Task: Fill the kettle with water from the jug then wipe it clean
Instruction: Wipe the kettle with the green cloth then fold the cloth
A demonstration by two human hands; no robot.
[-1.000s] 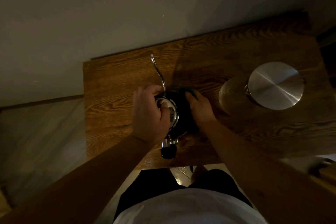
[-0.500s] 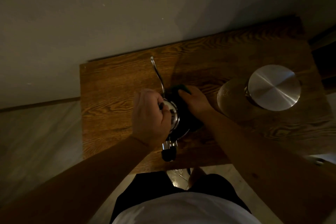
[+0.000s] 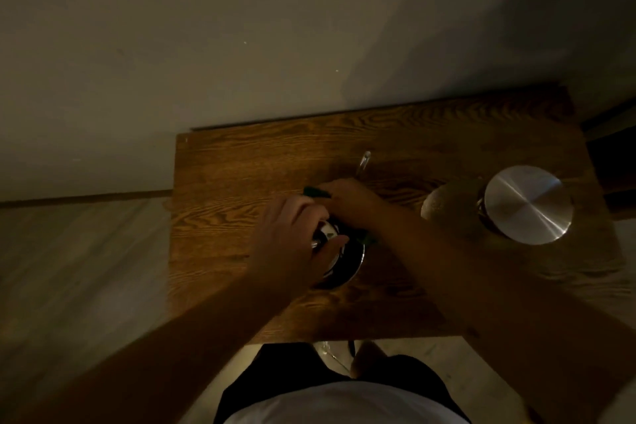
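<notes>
On the table (image 3: 223,182), left hand (image 3: 292,241) grips kettle (image 3: 347,268); right hand (image 3: 347,199) presses cloth (image 3: 315,191) against it.

single head-worn wide-angle view, looks steeply down and slightly forward from above the person's torso, close over the wooden desk (image 3: 241,161), wall fills the upper frame, floor at left, both forearms enter from the bottom, dim, blurred
</notes>
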